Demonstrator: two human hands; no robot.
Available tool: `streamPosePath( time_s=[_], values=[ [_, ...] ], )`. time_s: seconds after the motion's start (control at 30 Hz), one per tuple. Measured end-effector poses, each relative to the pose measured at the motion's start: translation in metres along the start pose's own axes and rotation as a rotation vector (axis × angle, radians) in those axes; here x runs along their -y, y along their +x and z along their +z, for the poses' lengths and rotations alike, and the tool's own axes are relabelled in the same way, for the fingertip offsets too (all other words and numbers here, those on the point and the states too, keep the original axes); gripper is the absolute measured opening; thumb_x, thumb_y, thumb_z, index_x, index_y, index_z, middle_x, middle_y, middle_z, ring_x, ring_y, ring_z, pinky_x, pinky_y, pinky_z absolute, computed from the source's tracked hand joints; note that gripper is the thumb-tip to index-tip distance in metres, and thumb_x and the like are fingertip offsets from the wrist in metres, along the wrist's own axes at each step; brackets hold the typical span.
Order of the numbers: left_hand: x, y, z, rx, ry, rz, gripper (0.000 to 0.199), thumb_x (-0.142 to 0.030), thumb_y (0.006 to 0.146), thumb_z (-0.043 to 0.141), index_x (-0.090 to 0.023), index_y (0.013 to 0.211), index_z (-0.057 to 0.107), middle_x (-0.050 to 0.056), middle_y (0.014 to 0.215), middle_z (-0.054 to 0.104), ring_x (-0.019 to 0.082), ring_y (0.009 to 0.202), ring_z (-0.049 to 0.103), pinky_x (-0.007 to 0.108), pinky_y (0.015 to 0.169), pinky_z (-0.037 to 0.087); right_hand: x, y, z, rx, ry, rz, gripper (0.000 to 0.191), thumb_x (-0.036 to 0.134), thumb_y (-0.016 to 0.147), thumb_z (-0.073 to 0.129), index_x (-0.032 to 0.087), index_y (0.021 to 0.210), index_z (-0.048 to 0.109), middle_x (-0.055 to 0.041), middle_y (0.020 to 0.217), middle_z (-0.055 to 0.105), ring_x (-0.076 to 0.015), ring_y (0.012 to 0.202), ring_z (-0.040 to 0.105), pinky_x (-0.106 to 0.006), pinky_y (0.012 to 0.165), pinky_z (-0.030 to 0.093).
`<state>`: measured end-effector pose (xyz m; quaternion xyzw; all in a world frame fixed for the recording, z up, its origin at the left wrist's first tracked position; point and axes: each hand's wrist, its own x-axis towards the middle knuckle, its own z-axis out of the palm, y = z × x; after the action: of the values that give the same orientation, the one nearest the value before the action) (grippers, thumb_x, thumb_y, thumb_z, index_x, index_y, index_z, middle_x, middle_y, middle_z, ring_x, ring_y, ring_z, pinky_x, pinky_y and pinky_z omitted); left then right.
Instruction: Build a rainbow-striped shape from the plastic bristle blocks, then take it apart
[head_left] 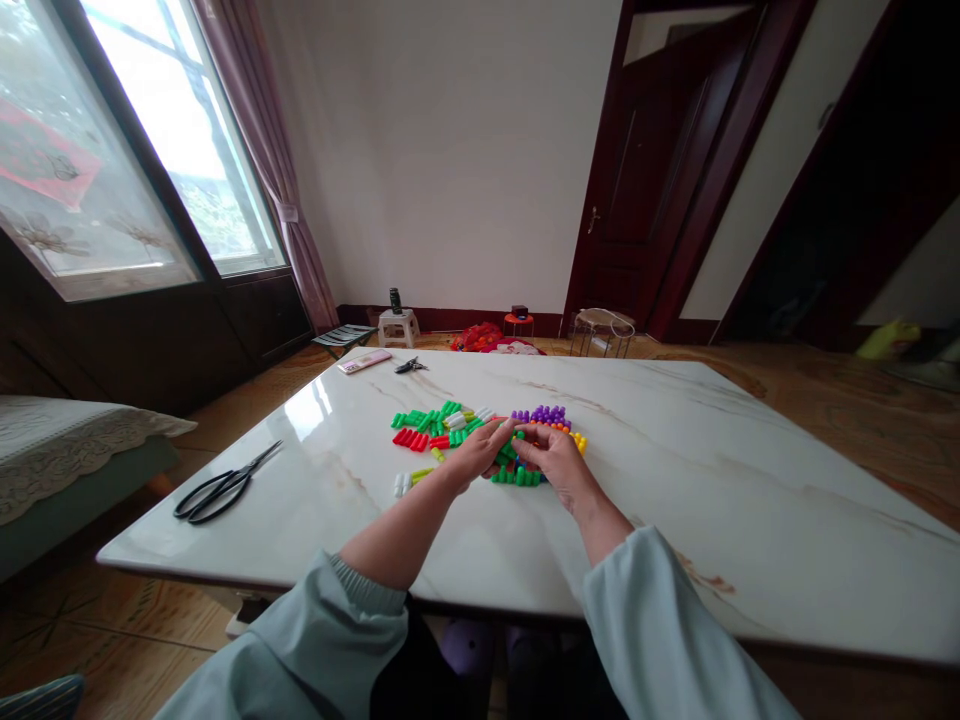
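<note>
Small plastic peg-shaped pieces lie in a colourful cluster at the middle of the table. My left hand (484,450) is closed over green pieces (507,452), its fingers reaching to the right. From the other side, my right hand (553,455) pinches a green piece between thumb and fingers; the fingertips partly hide it. Just below both hands sits a row of green pieces (517,477). Purple pieces (541,413) stand behind the right hand, with yellow pieces (580,443) beside it. Left of my left hand are red pieces (410,439), more green pieces (427,418) and white pieces (403,485).
Long-handled black scissors (225,485) lie on the marble-look table (720,480) at the left. Near its far edge are a phone-like flat object (365,361) and small dark pliers or cutters (410,366). Stools and a door stand beyond.
</note>
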<state>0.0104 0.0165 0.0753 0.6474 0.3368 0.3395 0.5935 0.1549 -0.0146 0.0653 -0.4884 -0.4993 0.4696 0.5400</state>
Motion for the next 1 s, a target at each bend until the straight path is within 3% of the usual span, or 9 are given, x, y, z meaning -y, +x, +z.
streamPosePath(
  time_s=[0.13, 0.33, 0.53, 0.67, 0.77, 0.87, 1.0],
  values=[
    [0.001, 0.0, 0.003, -0.053, 0.047, -0.026, 0.044, -0.059, 0.084, 0.05, -0.016, 0.093, 0.055, -0.007, 0.052, 0.041, 0.005, 0.038, 0.036, 0.015, 0.033, 0.023, -0.003, 0.0, 0.0, 0.004, 0.001, 0.031, 0.048, 0.042, 0.058, 0.079, 0.016, 0.096, 0.068, -0.0001, 0.072, 0.068, -0.013, 0.061, 0.061, -0.024, 0.055, 0.048],
    [0.003, 0.004, 0.005, -0.142, 0.101, -0.017, 0.044, -0.058, 0.084, 0.05, -0.017, 0.099, 0.057, -0.008, 0.051, 0.038, 0.005, 0.038, 0.034, 0.016, 0.035, 0.025, -0.001, 0.0, 0.0, -0.047, 0.006, 0.108, 0.041, 0.043, 0.058, 0.079, 0.016, 0.086, 0.065, -0.0007, 0.073, 0.068, -0.0135, 0.06, 0.063, -0.023, 0.052, 0.049],
    [0.014, 0.01, 0.008, -0.156, 0.203, 0.011, 0.049, -0.065, 0.08, 0.049, -0.017, 0.074, 0.05, -0.008, 0.048, 0.038, 0.006, 0.039, 0.037, 0.017, 0.036, 0.026, -0.008, 0.003, 0.0, -0.12, -0.091, -0.032, 0.039, 0.044, 0.057, 0.078, 0.016, 0.08, 0.065, -0.0014, 0.072, 0.066, -0.0147, 0.059, 0.061, -0.025, 0.051, 0.05],
    [0.012, 0.011, 0.01, -0.184, 0.206, 0.01, 0.048, -0.063, 0.079, 0.053, -0.015, 0.08, 0.055, -0.006, 0.049, 0.045, 0.006, 0.037, 0.037, 0.017, 0.036, 0.026, -0.009, 0.004, -0.005, -0.175, -0.145, -0.118, 0.033, 0.041, 0.061, 0.074, 0.017, 0.081, 0.065, -0.0024, 0.071, 0.066, -0.0173, 0.063, 0.062, -0.026, 0.051, 0.051],
    [0.01, 0.013, 0.005, -0.246, 0.132, 0.014, 0.047, -0.059, 0.081, 0.055, -0.014, 0.096, 0.059, -0.003, 0.055, 0.054, 0.005, 0.037, 0.039, 0.017, 0.036, 0.028, -0.01, 0.004, -0.022, -0.271, -0.158, -0.105, 0.027, 0.036, 0.064, 0.07, 0.017, 0.081, 0.064, -0.0021, 0.068, 0.065, -0.0176, 0.062, 0.063, -0.028, 0.053, 0.052],
    [0.012, 0.016, -0.003, -0.317, 0.038, -0.015, 0.043, -0.051, 0.083, 0.056, -0.013, 0.102, 0.058, 0.0, 0.06, 0.06, 0.005, 0.039, 0.041, 0.016, 0.038, 0.031, -0.019, 0.001, -0.049, -0.338, -0.308, -0.059, 0.019, 0.026, 0.064, 0.066, 0.017, 0.08, 0.062, -0.0005, 0.065, 0.065, -0.0164, 0.057, 0.063, -0.027, 0.054, 0.051],
    [0.016, 0.019, -0.01, -0.388, 0.004, -0.036, 0.037, -0.038, 0.079, 0.065, -0.012, 0.103, 0.059, 0.001, 0.062, 0.063, 0.004, 0.04, 0.043, 0.015, 0.039, 0.032, -0.041, -0.007, -0.081, -0.21, -0.723, 0.055, 0.017, 0.011, 0.058, 0.064, 0.019, 0.072, 0.061, 0.0021, 0.058, 0.064, -0.0149, 0.054, 0.062, -0.025, 0.055, 0.047]
  ],
)
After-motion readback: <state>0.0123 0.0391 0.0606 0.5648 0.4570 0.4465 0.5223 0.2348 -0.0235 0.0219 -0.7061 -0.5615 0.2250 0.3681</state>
